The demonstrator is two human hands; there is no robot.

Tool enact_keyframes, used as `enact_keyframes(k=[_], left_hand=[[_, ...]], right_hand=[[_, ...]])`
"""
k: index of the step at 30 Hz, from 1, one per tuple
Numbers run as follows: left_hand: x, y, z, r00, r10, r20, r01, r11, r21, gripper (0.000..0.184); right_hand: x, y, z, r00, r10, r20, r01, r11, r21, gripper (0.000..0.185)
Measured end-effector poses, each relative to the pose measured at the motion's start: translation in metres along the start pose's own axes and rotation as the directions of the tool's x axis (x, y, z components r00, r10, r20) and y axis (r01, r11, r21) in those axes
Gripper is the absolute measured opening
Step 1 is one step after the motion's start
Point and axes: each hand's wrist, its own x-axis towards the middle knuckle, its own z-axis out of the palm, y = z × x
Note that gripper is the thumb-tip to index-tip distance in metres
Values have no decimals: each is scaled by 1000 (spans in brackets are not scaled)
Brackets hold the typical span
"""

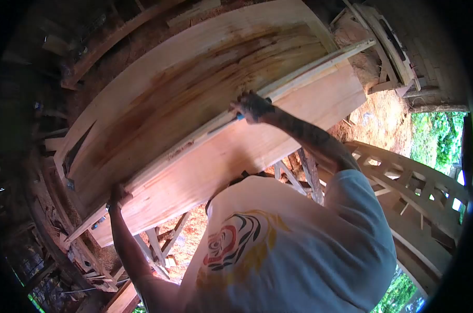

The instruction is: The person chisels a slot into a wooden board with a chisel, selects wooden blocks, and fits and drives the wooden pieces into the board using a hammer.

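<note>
A long narrow wooden strip point(179, 148) lies diagonally across a wide wooden board point(194, 78) with dark brown staining. My left hand point(120, 197) is closed around the strip near its lower left end. Farther right, my right hand point(254, 107) rests at the strip with fingers curled. A small blue piece point(240, 116) shows under its fingers, but what it belongs to is mostly hidden. Near me, a paler board surface point(194, 182) extends along the strip's other side. A small blue object point(98, 223) sits beside the strip's left end.
Wooden trestle legs point(153, 242) support the boards from below. At right stands a slatted wooden frame point(403, 180); another wooden piece point(387, 47) is at the upper right. Sawdust point(379, 117) covers the ground. A thick beam point(111, 47) runs along the far left side.
</note>
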Motion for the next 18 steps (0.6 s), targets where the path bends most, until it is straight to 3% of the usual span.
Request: enact_keyframes(k=[1,2,3,5,6,9,12,13,15,16,18], left_hand=[[-17,29,-10,999,-22,-38,23,999,33,32],[-33,49,-16,997,-42,-66,47,997,67,30],[-38,53,-13,994,-44,-103,52,996,69,31],[-47,56,-4,984,-48,-171,62,995,79,32],[-50,54,-1,981,-21,-190,23,1000,5,37],[-46,51,2,990,-87,-111,86,996,-16,40],[-32,29,13,945,123,-302,-122,992,21,42],[-27,28,7,972,46,-232,-34,998,54,45],[-17,30,-3,988,-109,-108,125,982,145,54],[-18,28,-5,991,-60,-120,72,993,96,54],[-23,60,-21,981,-177,-75,185,977,105,58]], right_hand=[[-3,-12,-16,994,80,78,-78,996,-32,51],[-5,-12,-18,993,59,100,-68,995,79,48],[-13,-15,-18,1000,-1,7,1,1000,-18,48],[-21,-22,-24,998,32,59,-32,999,-11,51],[-29,-26,-24,997,19,-81,-28,993,-113,51],[-35,-23,-24,998,11,-63,-18,994,-104,45],[-35,-8,-20,986,47,-157,-32,995,92,35],[-33,-4,-18,980,81,-181,-55,988,145,33],[-28,-4,-25,989,121,-83,-109,985,137,32],[-27,-4,-25,988,138,-69,-127,981,147,33],[-21,-6,-20,985,174,7,-174,980,100,40]])
